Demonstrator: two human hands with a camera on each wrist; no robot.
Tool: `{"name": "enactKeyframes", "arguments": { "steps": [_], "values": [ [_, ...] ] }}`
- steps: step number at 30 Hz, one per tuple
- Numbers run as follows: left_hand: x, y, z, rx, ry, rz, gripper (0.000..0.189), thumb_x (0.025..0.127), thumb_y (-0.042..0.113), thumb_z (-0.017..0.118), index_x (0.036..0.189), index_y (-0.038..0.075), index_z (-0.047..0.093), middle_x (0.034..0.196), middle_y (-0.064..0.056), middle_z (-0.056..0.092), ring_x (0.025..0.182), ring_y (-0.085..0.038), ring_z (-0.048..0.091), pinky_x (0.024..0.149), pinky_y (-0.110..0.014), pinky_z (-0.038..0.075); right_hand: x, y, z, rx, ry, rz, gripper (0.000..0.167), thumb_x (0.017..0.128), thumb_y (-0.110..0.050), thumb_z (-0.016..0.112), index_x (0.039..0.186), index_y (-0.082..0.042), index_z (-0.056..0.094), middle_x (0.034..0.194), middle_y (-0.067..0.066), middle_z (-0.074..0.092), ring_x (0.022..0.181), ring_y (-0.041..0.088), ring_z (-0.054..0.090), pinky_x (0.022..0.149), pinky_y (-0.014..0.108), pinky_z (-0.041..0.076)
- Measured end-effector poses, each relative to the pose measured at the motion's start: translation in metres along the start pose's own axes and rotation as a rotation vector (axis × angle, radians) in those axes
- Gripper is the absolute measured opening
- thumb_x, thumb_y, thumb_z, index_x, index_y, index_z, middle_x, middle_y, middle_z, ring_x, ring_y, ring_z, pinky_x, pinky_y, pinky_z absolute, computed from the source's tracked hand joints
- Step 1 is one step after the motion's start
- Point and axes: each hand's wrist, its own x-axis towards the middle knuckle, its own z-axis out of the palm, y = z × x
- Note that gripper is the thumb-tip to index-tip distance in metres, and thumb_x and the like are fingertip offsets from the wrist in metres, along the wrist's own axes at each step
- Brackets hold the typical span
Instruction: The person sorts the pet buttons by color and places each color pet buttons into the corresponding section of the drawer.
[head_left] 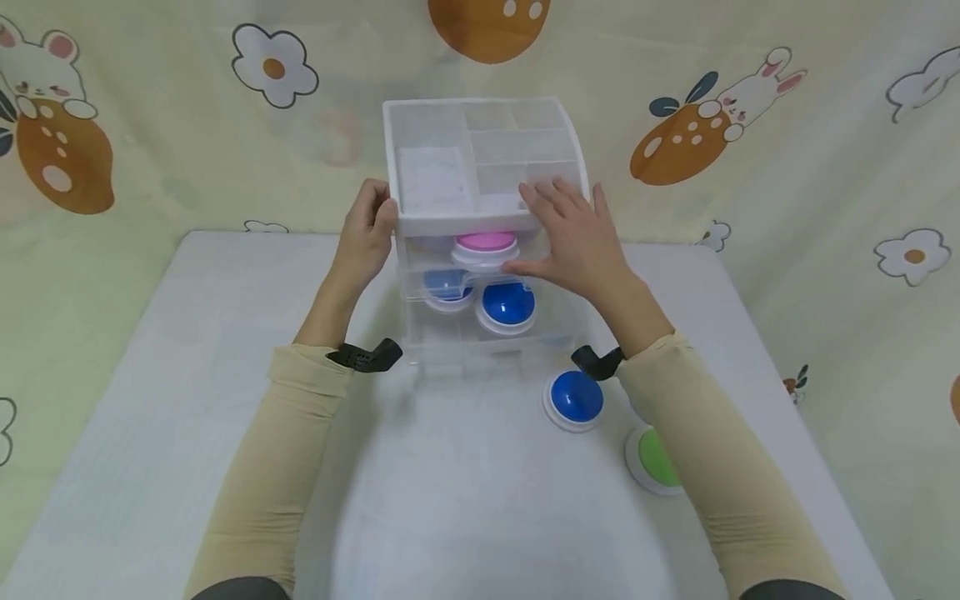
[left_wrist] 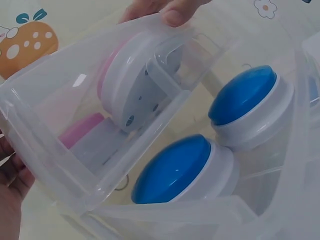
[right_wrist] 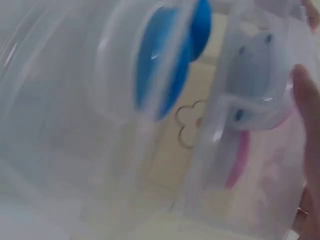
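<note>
A white plastic drawer organizer [head_left: 435, 223] with a compartmented top stands toward the back of the table. My left hand [head_left: 367, 229] grips its left side near the front corner. My right hand [head_left: 573, 237] lies with fingers spread over the top's right front, thumb reaching to the upper drawer's front. Inside the clear upper drawer [left_wrist: 45, 95] is a pink push button [head_left: 486, 242] with a white base; another pink button [left_wrist: 82, 130] shows in the left wrist view. The clear lower drawer stands pulled out, holding a blue push button [head_left: 508, 303] and a second blue button [head_left: 447, 287].
On the table [head_left: 450, 500], a loose blue push button [head_left: 576, 397] sits in front of the organizer's right side. Nearer my right sleeve is a green push button [head_left: 657, 458], partly covered by it. A patterned cloth [head_left: 172, 100] hangs behind the table.
</note>
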Motion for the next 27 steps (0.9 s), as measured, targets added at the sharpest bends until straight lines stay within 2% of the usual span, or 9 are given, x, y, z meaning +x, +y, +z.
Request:
{"name": "enactKeyframes", "arguments": {
  "steps": [2, 5, 7, 12, 17, 20, 22, 25, 27],
  "values": [
    [-0.001, 0.000, 0.001, -0.010, -0.012, 0.014, 0.030, 0.096, 0.013, 0.037, 0.110, -0.014, 0.040, 0.091, -0.003, 0.047, 0.086, -0.010, 0.047, 0.078, -0.024, 0.043, 0.000, 0.000, 0.002, 0.024, -0.013, 0.021, 0.092, 0.076, -0.067, 0.062, 0.149, -0.020, 0.032, 0.152, 0.010, 0.035, 0.144, 0.031, 0.023, 0.118, 0.060, 0.011],
    [-0.001, 0.001, 0.004, -0.001, -0.017, 0.042, 0.029, 0.096, 0.011, 0.038, 0.110, -0.014, 0.040, 0.091, -0.006, 0.048, 0.086, -0.009, 0.047, 0.078, -0.023, 0.042, -0.001, -0.002, 0.007, 0.057, 0.091, 0.061, 0.074, 0.079, -0.058, 0.066, 0.137, -0.015, 0.050, 0.140, 0.011, 0.051, 0.134, 0.032, 0.040, 0.116, 0.059, 0.020],
    [-0.002, 0.002, 0.006, 0.015, -0.008, 0.051, 0.028, 0.095, 0.010, 0.039, 0.110, -0.014, 0.041, 0.092, -0.008, 0.048, 0.086, -0.009, 0.046, 0.077, -0.022, 0.041, 0.000, -0.003, 0.012, 0.068, 0.184, 0.080, 0.064, 0.081, -0.053, 0.067, 0.130, -0.014, 0.056, 0.134, 0.010, 0.057, 0.128, 0.032, 0.046, 0.115, 0.060, 0.021],
    [-0.003, 0.006, 0.007, 0.038, -0.009, 0.052, 0.031, 0.094, 0.012, 0.038, 0.112, -0.014, 0.042, 0.096, -0.015, 0.050, 0.087, -0.009, 0.046, 0.077, -0.021, 0.042, 0.003, -0.005, 0.020, 0.078, 0.338, 0.116, 0.059, 0.083, -0.047, 0.065, 0.133, -0.016, 0.054, 0.137, 0.008, 0.056, 0.130, 0.030, 0.047, 0.114, 0.062, 0.018],
    [-0.003, 0.007, 0.004, 0.026, 0.014, 0.084, 0.033, 0.094, 0.010, 0.038, 0.113, -0.016, 0.041, 0.100, -0.023, 0.049, 0.087, -0.008, 0.046, 0.078, -0.020, 0.041, -0.004, -0.005, 0.025, 0.094, 0.390, 0.069, 0.072, 0.086, -0.043, 0.066, 0.146, -0.020, 0.035, 0.152, 0.011, 0.034, 0.143, 0.028, 0.027, 0.119, 0.054, 0.012],
    [-0.003, 0.007, 0.004, 0.022, 0.014, 0.081, 0.033, 0.094, 0.010, 0.037, 0.113, -0.016, 0.041, 0.102, -0.025, 0.048, 0.087, -0.007, 0.046, 0.078, -0.019, 0.042, -0.024, -0.006, 0.030, 0.139, 0.448, 0.028, 0.064, 0.086, -0.033, 0.069, 0.141, -0.017, 0.041, 0.147, 0.014, 0.035, 0.137, 0.030, 0.034, 0.117, 0.048, 0.027],
    [-0.003, 0.007, 0.004, 0.034, 0.019, 0.078, 0.034, 0.094, 0.012, 0.037, 0.114, -0.016, 0.041, 0.102, -0.025, 0.049, 0.087, -0.008, 0.046, 0.078, -0.020, 0.042, -0.039, -0.007, 0.033, 0.185, 0.417, 0.021, 0.050, 0.086, -0.027, 0.071, 0.130, -0.013, 0.053, 0.136, 0.014, 0.046, 0.125, 0.029, 0.047, 0.105, 0.043, 0.044],
    [-0.003, 0.007, 0.004, 0.057, 0.049, 0.053, 0.035, 0.094, 0.014, 0.037, 0.114, -0.013, 0.042, 0.104, -0.021, 0.050, 0.090, -0.009, 0.046, 0.080, -0.021, 0.043, -0.055, -0.007, 0.036, 0.267, 0.212, 0.049, 0.037, 0.085, -0.026, 0.072, 0.117, -0.010, 0.063, 0.120, 0.011, 0.056, 0.109, 0.027, 0.056, 0.090, 0.041, 0.054],
    [-0.003, 0.007, 0.004, 0.066, 0.072, 0.032, 0.034, 0.094, 0.015, 0.037, 0.115, -0.012, 0.042, 0.105, -0.018, 0.050, 0.092, -0.010, 0.046, 0.082, -0.022, 0.043, -0.063, -0.004, 0.036, 0.299, 0.069, 0.080, 0.035, 0.086, -0.028, 0.071, 0.116, -0.011, 0.064, 0.119, 0.009, 0.057, 0.110, 0.025, 0.056, 0.093, 0.042, 0.053]
  ]
}}
